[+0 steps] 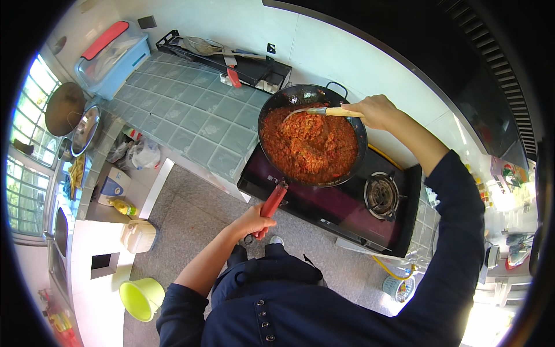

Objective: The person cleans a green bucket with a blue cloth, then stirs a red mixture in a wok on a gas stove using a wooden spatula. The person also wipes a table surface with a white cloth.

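Note:
A black wok stands on the left side of a two-burner gas stove. Chopped red food in sauce fills much of it. My left hand is closed around the wok's red handle, on the side near my body. Above the wok's right rim, my right hand grips the wooden handle of a metal spatula. The spatula's metal end reaches into the food at the upper left of the wok, and its tip is partly covered. A loop handle sticks out at the wok's far rim.
Right of the wok is an uncovered burner. A black rack with a strainer and a red-handled tool stands by the wall, left of the wok. A blue storage box sits farther left on the tiled counter. A range hood hangs at upper right.

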Tool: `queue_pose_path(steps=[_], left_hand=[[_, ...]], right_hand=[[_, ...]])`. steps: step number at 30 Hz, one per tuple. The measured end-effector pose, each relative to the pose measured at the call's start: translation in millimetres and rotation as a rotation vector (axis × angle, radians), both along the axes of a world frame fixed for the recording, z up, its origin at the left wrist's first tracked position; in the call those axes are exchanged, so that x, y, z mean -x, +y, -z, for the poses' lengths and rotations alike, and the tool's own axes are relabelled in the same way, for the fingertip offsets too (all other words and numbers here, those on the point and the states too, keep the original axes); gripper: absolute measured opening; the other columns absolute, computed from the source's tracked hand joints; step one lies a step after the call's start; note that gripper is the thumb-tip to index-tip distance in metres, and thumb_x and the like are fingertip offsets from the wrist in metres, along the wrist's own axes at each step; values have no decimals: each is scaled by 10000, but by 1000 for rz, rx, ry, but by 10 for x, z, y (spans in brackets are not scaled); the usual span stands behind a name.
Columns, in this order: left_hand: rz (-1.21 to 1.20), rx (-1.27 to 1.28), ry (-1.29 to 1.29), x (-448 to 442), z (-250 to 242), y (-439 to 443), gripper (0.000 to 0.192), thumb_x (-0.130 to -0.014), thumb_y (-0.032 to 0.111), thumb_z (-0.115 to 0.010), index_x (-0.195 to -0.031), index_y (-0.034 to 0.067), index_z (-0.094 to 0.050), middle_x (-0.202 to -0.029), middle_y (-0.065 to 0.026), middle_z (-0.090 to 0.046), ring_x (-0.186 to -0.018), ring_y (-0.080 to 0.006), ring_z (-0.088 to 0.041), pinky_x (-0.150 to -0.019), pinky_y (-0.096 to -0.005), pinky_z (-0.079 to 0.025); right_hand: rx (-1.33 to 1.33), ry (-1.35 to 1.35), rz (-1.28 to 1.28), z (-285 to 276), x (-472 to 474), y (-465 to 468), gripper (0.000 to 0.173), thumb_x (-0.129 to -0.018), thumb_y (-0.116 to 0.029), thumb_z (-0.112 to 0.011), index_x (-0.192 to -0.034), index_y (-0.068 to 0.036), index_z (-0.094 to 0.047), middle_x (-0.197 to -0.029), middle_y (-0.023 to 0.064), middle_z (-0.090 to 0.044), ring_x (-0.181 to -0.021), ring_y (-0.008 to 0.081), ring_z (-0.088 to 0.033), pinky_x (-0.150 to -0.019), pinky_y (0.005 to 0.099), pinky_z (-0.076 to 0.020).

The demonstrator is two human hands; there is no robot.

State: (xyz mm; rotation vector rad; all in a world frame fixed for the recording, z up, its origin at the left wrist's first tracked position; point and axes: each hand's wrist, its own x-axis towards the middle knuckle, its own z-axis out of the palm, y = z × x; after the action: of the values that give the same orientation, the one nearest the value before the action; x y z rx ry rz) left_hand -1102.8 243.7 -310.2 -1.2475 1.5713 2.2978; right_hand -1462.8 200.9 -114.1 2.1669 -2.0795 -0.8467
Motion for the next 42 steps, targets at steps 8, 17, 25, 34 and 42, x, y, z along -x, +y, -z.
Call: queue_pose_path(steps=[8,17,25,34,42], left_hand=[[15,-9,37,-8,64,5,457,-781,92,-656,-1155,3,-409,-602,-80,-531,-412,-156,-532,-348,-300,-428],[21,0,25,-14,5,14,495,-784,100,-656,-1191,-5,-393,-600,-79,-534,-408,-150,-531,-348,-290,-428],[3,28,51,-6,23,14,500,-774,87,-646,-1193,-17,-394,-548,-81,-526,-387,-160,-518,-333,-283,-375],[15,54,-19,-5,4,27,495,-775,118,-689,-1187,0,-442,-593,-64,-539,-430,-137,-523,-379,-277,-407],[-42,33,-12,-8,-48,63,490,-770,131,-703,-1176,1,-460,-617,-55,-536,-455,-121,-511,-405,-272,-411]], right_hand=[[124,117,-159,-329,-83,775,637,-799,-1,-586,-1319,-347,-465,-812,76,-582,-739,238,-603,-663,358,-472],[242,84,-192,-528,-225,857,491,-847,-113,-568,-1298,-294,-497,-805,40,-571,-734,185,-588,-627,319,-462],[290,47,-676,-272,-108,303,423,-806,-86,-575,-1207,-218,-545,-828,-9,-539,-835,136,-554,-750,287,-422],[103,12,-761,58,-29,-174,427,-768,-126,-627,-1172,-233,-539,-838,-23,-535,-865,142,-556,-687,284,-470],[158,64,-487,301,-311,-278,287,-746,-61,-608,-1029,-93,-576,-825,81,-602,-747,230,-635,-602,360,-503]])
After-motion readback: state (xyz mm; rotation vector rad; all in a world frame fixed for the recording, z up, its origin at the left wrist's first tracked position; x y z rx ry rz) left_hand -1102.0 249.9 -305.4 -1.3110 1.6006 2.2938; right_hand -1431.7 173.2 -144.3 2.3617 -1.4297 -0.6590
